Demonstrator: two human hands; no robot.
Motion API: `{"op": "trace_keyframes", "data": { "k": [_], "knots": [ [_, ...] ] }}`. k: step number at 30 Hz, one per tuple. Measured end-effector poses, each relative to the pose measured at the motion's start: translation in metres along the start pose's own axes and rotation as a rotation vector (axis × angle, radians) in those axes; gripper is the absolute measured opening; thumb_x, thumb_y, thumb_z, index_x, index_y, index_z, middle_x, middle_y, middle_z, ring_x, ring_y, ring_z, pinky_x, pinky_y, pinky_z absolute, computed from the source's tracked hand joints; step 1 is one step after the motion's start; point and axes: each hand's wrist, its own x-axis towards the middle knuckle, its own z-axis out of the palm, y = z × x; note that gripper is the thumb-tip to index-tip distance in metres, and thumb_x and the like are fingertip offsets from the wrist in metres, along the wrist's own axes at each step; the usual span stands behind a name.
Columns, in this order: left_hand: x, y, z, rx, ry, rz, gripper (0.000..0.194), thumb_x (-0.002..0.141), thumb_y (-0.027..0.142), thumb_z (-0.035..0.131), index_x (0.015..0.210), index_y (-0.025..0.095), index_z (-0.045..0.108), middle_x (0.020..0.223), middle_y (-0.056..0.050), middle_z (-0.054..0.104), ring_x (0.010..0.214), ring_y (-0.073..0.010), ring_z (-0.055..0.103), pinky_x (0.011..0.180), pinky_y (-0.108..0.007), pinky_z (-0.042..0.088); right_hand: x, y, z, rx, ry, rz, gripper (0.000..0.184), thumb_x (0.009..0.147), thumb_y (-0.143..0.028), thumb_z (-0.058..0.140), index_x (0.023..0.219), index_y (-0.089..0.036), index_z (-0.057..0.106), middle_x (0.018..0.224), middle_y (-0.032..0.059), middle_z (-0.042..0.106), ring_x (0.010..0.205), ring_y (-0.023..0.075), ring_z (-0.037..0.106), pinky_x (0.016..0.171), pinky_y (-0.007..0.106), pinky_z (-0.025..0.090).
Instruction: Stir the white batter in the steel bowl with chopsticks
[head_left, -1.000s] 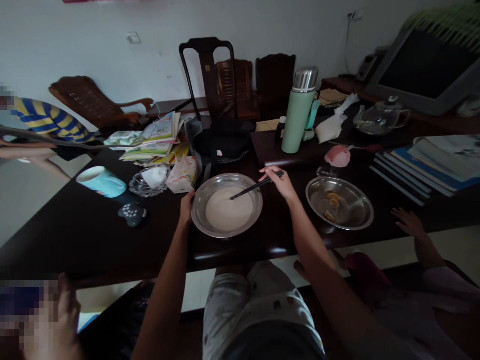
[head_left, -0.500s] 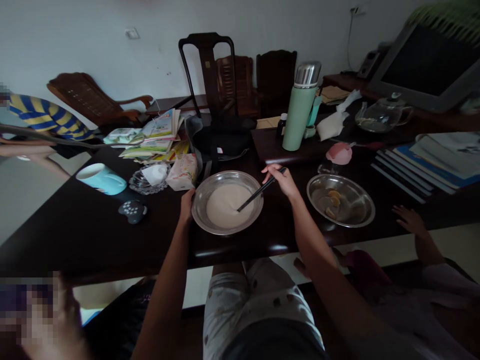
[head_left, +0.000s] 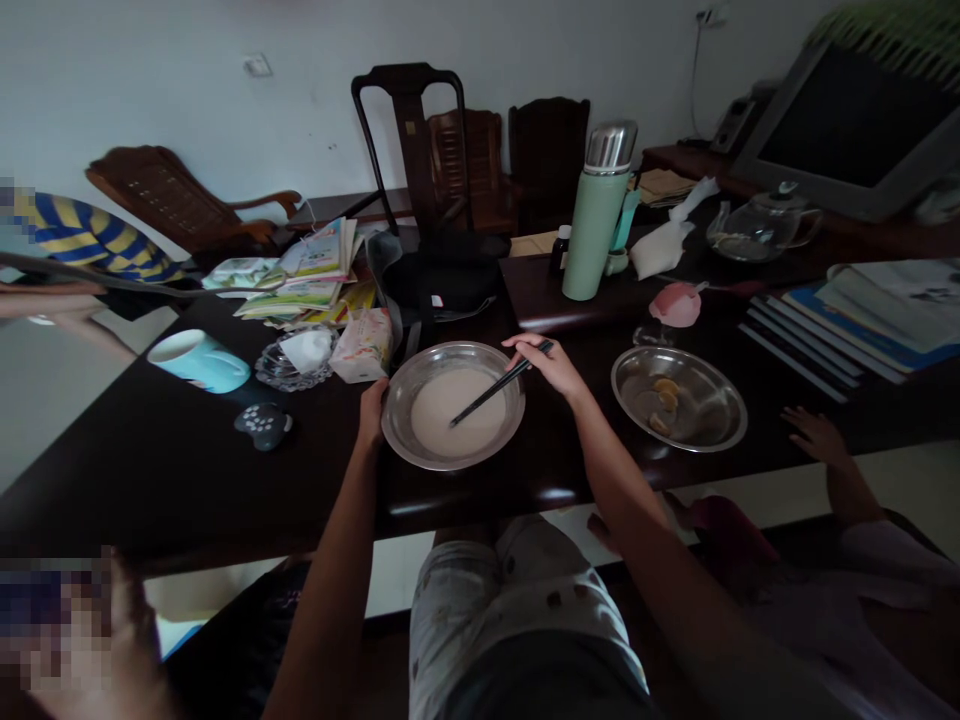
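Observation:
A wide steel bowl (head_left: pixel 401 436) stands on the dark table in front of me, with a pale, creamy liquid (head_left: pixel 439 425) in it. My left hand (head_left: pixel 373 412) grips the bowl's left rim; its fingertips are partly hidden. Above the bowl's right side, my right hand (head_left: pixel 547 362) is closed around dark chopsticks (head_left: pixel 491 388). Their tips dip into the liquid near the middle. A second steel bowl (head_left: pixel 716 415) sits to the right, holding several yellowish-brown pieces (head_left: pixel 664 392).
Behind the bowl are a tissue pack (head_left: pixel 362 345), a black bag (head_left: pixel 450 280) and a green thermos (head_left: pixel 598 230). Leftward lie a blue mug (head_left: pixel 199 362), a glass dish (head_left: pixel 294 372) and a game controller (head_left: pixel 262 426). Another person's hand (head_left: pixel 817 435) rests at the right table edge, near stacked books (head_left: pixel 847 335).
The chopstick tips moved right through the liquid, then back left toward the bowl's middle, my right hand shifting with them. My left hand stays on the rim.

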Motion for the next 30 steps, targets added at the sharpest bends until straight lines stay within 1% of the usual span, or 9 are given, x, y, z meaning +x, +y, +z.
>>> {"op": "trace_keyframes", "data": {
  "k": [2, 6, 8, 12, 17, 20, 23, 28, 30],
  "knots": [
    [-0.0001, -0.0003, 0.0, 0.0, 0.007, 0.015, 0.028, 0.078, 0.031, 0.049, 0.053, 0.019, 0.042, 0.051, 0.003, 0.041, 0.055, -0.0124, 0.039, 0.052, -0.024, 0.033, 0.0001, -0.001, -0.0002, -0.012, 0.027, -0.011, 0.04, 0.087, -0.056, 0.056, 0.103, -0.022, 0.07, 0.075, 0.0026, 0.075, 0.074, 0.0177, 0.066, 0.06, 0.027, 0.042],
    [-0.001, 0.0014, 0.0003, 0.004, 0.007, 0.046, 0.028, 0.076, 0.031, 0.049, 0.052, 0.02, 0.04, 0.051, 0.003, 0.039, 0.056, -0.012, 0.036, 0.052, -0.024, 0.031, 0.0004, -0.0004, -0.0057, 0.013, 0.149, -0.017, 0.039, 0.088, -0.055, 0.055, 0.095, -0.02, 0.07, 0.064, 0.0018, 0.071, 0.061, 0.0161, 0.062, 0.054, 0.027, 0.039],
    [-0.0015, 0.0023, 0.0003, 0.005, -0.003, 0.053, 0.028, 0.075, 0.032, 0.049, 0.052, 0.02, 0.04, 0.052, 0.003, 0.039, 0.056, -0.0122, 0.036, 0.053, -0.024, 0.031, 0.0003, 0.0007, -0.0042, 0.037, 0.095, -0.001, 0.038, 0.088, -0.054, 0.055, 0.095, -0.02, 0.071, 0.062, 0.0013, 0.07, 0.06, 0.0158, 0.062, 0.054, 0.027, 0.038],
    [-0.0015, 0.0016, 0.0001, 0.004, -0.014, 0.049, 0.028, 0.074, 0.035, 0.051, 0.053, 0.02, 0.039, 0.053, 0.003, 0.039, 0.056, -0.0114, 0.035, 0.053, -0.024, 0.032, 0.0003, 0.0007, 0.0026, 0.02, -0.051, 0.003, 0.038, 0.088, -0.053, 0.057, 0.102, -0.021, 0.071, 0.077, 0.003, 0.075, 0.076, 0.0177, 0.067, 0.06, 0.026, 0.042],
    [-0.001, 0.0002, -0.0003, 0.004, -0.004, 0.039, 0.029, 0.073, 0.038, 0.052, 0.054, 0.02, 0.038, 0.053, 0.003, 0.039, 0.056, -0.0116, 0.036, 0.052, -0.023, 0.032, -0.0012, -0.0031, -0.0026, -0.01, 0.093, -0.007, 0.039, 0.087, -0.056, 0.056, 0.094, -0.02, 0.072, 0.069, 0.0027, 0.074, 0.067, 0.0168, 0.065, 0.058, 0.027, 0.04],
    [-0.0018, 0.002, -0.0003, 0.004, -0.01, 0.037, 0.027, 0.073, 0.037, 0.05, 0.054, 0.02, 0.04, 0.053, 0.003, 0.039, 0.055, -0.0111, 0.035, 0.051, -0.023, 0.031, -0.0018, -0.003, -0.0015, 0.018, 0.03, 0.001, 0.038, 0.088, -0.054, 0.055, 0.094, -0.02, 0.072, 0.065, 0.0016, 0.072, 0.064, 0.016, 0.064, 0.057, 0.026, 0.04],
    [-0.0032, 0.0047, -0.0002, 0.013, -0.017, 0.036, 0.027, 0.074, 0.035, 0.05, 0.054, 0.019, 0.041, 0.053, 0.003, 0.04, 0.055, -0.0109, 0.035, 0.051, -0.022, 0.031, -0.0009, -0.0019, 0.0024, 0.01, -0.058, 0.002, 0.039, 0.087, -0.055, 0.057, 0.098, -0.021, 0.072, 0.076, 0.0025, 0.075, 0.075, 0.0177, 0.067, 0.061, 0.026, 0.043],
    [-0.0037, 0.0049, 0.0004, 0.007, -0.004, 0.044, 0.028, 0.076, 0.032, 0.05, 0.053, 0.019, 0.04, 0.052, 0.003, 0.039, 0.054, -0.0104, 0.034, 0.05, -0.022, 0.031, -0.0004, -0.0023, -0.0019, -0.008, 0.102, -0.011, 0.04, 0.088, -0.057, 0.055, 0.092, -0.021, 0.072, 0.068, 0.0016, 0.072, 0.068, 0.0176, 0.066, 0.06, 0.027, 0.042],
    [-0.0032, 0.0035, 0.0004, 0.0, 0.002, 0.038, 0.028, 0.076, 0.033, 0.049, 0.054, 0.02, 0.039, 0.052, 0.004, 0.039, 0.054, -0.0107, 0.034, 0.05, -0.022, 0.03, -0.0009, -0.0026, -0.0018, 0.006, 0.083, -0.003, 0.039, 0.089, -0.056, 0.054, 0.091, -0.021, 0.072, 0.063, 0.0009, 0.07, 0.063, 0.0167, 0.064, 0.058, 0.027, 0.041]
  ]
}}
